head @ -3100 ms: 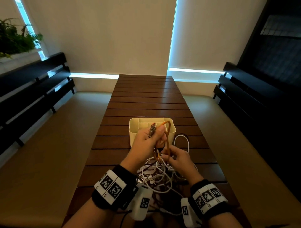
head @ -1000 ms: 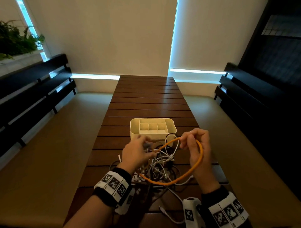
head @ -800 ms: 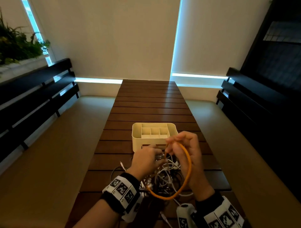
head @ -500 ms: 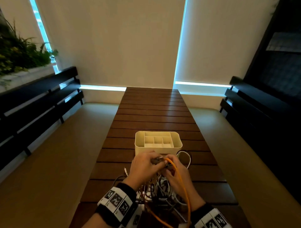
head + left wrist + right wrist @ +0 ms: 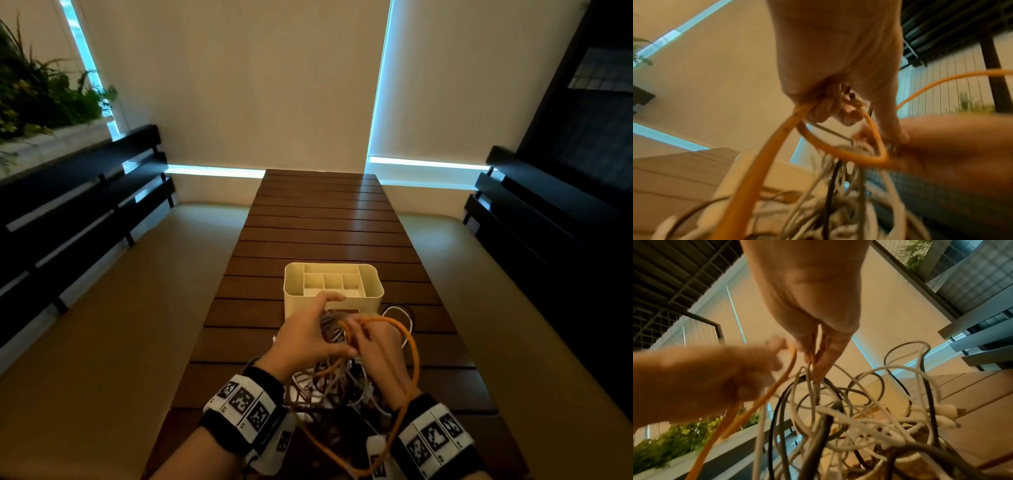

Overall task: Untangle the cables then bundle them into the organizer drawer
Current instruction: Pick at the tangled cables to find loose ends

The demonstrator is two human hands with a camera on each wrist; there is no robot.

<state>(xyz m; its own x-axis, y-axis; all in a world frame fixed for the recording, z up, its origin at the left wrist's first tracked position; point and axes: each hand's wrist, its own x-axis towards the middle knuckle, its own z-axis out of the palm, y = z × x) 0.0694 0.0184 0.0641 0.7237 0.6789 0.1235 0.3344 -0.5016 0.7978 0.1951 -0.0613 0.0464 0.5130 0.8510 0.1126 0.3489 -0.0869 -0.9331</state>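
Observation:
An orange cable (image 5: 412,359) loops from between both hands, over my right wrist and down toward the table's near edge. My left hand (image 5: 318,329) curls its fingers round one part of the orange cable (image 5: 764,154). Touching it, my right hand (image 5: 371,341) pinches the orange cable (image 5: 774,389) between thumb and fingers (image 5: 818,356). Both hands hover just above a tangle of white and black cables (image 5: 329,383) on the table. The cream organizer box (image 5: 375,298), with several small compartments, stands right behind the hands. The tangle (image 5: 859,418) hangs partly lifted under my right hand.
The slatted wooden table (image 5: 322,222) runs away from me behind the organizer. Cushioned benches (image 5: 102,325) with dark slatted backs (image 5: 68,212) flank it on both sides. A planter (image 5: 41,102) sits at the far left.
My right hand has brought the orange loop in from the right to meet my left hand. The loop now trails over my right wrist. The head view has tilted upward.

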